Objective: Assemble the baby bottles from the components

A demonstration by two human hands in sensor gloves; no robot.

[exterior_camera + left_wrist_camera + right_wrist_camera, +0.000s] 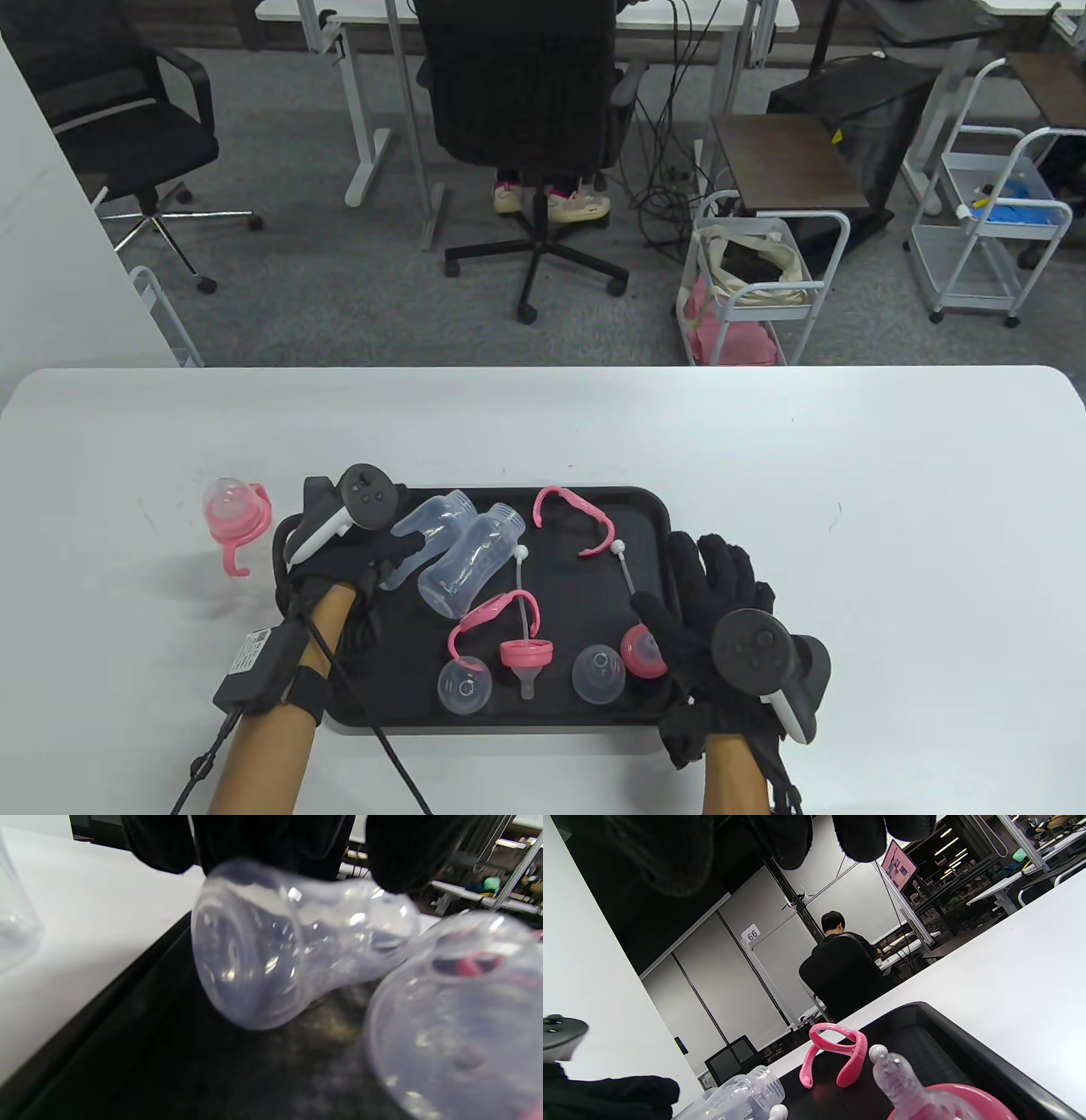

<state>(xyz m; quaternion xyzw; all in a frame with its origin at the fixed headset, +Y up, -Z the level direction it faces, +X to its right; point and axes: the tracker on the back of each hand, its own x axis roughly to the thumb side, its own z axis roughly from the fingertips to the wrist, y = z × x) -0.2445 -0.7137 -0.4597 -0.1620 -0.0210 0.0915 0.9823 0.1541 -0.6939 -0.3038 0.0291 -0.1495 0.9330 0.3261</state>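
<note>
A black tray (pixel 645 509) holds two clear bottles lying side by side. My left hand (pixel 356 556) grips the left bottle (pixel 433 519) near its base; in the left wrist view my fingers (pixel 394 853) press on this bottle (pixel 288 942), which lies on the tray. The second bottle (pixel 471 560) lies just right of it (pixel 458 1014). My right hand (pixel 717 594) is open with fingers spread over the tray's right edge, beside a pink collar with nipple (pixel 642 652) (pixel 925 1094). It holds nothing.
The tray also holds two pink handles (pixel 573 516) (pixel 488 615), two straws (pixel 626 573), another pink collar with nipple (pixel 526 655) and two clear caps (pixel 465 686) (pixel 599 675). A pink-handled top with clear cap (pixel 231 509) stands on the table left of the tray.
</note>
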